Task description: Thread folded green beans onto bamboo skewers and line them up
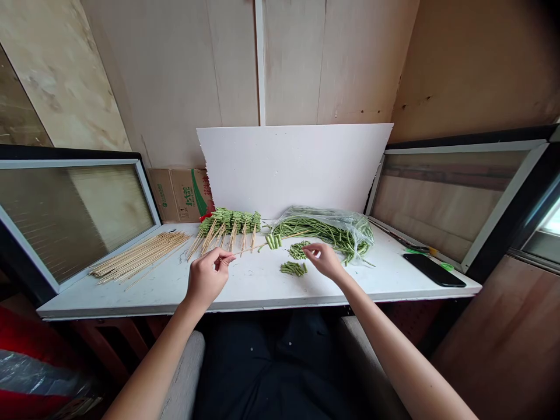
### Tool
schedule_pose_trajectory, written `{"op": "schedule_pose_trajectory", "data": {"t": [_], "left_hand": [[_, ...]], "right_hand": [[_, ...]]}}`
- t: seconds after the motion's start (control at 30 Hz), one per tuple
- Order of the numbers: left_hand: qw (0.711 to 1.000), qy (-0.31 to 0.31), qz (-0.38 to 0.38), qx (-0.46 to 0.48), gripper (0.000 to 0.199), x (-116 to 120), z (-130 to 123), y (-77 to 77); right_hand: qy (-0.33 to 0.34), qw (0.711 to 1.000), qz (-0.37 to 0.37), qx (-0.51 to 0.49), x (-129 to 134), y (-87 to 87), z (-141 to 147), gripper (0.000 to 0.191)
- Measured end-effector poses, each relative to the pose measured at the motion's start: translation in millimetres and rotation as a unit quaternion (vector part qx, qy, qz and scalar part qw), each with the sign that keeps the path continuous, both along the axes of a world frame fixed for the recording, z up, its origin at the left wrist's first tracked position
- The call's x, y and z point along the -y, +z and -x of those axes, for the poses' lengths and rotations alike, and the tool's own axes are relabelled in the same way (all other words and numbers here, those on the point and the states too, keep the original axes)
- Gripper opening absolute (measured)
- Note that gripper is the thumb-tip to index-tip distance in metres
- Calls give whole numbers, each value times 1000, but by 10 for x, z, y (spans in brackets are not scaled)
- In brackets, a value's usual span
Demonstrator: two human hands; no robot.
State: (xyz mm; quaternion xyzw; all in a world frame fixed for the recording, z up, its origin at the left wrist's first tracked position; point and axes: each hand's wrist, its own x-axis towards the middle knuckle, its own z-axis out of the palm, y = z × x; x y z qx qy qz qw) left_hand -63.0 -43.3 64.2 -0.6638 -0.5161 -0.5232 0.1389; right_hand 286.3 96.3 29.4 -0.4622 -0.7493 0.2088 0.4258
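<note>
My left hand [209, 273] pinches the blunt end of a bamboo skewer [249, 249], which points right. Several cut green bean pieces [273, 241] are threaded side by side on its far end. My right hand [324, 261] is at the right edge of a small pile of cut green beans [298, 250], thumb and fingers drawn together. Whatever lies between those fingertips is too small to make out. Just in front of that pile lies a second heap of cut beans [293, 268].
Finished bean skewers [231, 221] are stacked at the back left. Loose bamboo skewers [140, 255] lie at the left. Long uncut beans [326, 230] spill from a clear plastic bag [361, 224]. A black phone [433, 269] lies at the right; a cardboard box [179, 195] stands behind.
</note>
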Motion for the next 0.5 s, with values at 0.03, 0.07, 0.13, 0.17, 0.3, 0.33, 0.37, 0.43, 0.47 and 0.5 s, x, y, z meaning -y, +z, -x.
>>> {"op": "schedule_pose_trajectory", "data": {"t": [0.03,0.07,0.13,0.17,0.3,0.33,0.37,0.43,0.47,0.5], "left_hand": [[1000,1,3,-1,16,-6,-1,-6],[1000,2,6,-3,15,-11,-1,-11],[1000,2,11,-5,14,-18,-3,-17],[1000,2,13,-7,14,-20,-4,-17],[1000,0,13,-17,15,-17,-9,-10],[1000,0,13,-20,15,-15,-10,-8],[1000,0,12,-23,15,-13,-12,-6],[1000,0,12,-28,14,-10,-12,-2],[1000,0,12,-29,14,-9,-11,-1],[999,-1,12,-30,14,-8,-9,0]], "right_hand": [[-15,997,17,67,-35,-69,-19,23],[-28,991,43,125,-64,-136,-30,20],[-55,975,85,200,-107,-251,-39,18],[-67,969,96,218,-121,-293,-38,18],[-93,965,103,224,-148,-371,-14,16],[-97,965,104,221,-150,-380,-4,15],[-100,965,106,217,-151,-388,5,13],[-99,968,106,203,-156,-400,22,10],[-95,971,105,193,-160,-402,26,9],[-91,974,104,180,-164,-399,27,9]]}}
